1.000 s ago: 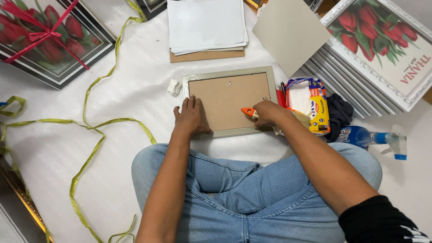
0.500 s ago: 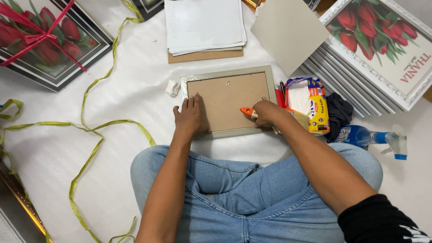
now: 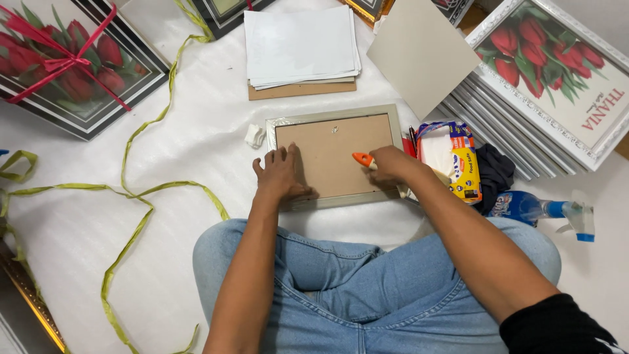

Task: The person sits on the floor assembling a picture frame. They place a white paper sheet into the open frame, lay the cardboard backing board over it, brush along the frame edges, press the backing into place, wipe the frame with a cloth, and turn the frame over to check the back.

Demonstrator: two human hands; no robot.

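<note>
On the floor, left hand [image 3: 280,176] presses flat on the face-down picture frame [image 3: 334,156]; right hand [image 3: 388,164] grips an orange tool [image 3: 362,159] on its already seated backing.

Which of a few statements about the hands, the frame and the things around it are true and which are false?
1. The left hand lies flat on the picture frame, which lies back side up. True.
2. The right hand holds a pair of scissors. False: it holds a small tool with an orange tip.
3. The stack of white sheets lies on the far side of the frame from the person. True.
4. The blue spray bottle stands upright beside the left hand. False: it lies on its side, on the right-hand side.
5. A yellow-green ribbon trails across the white surface. True.
</note>
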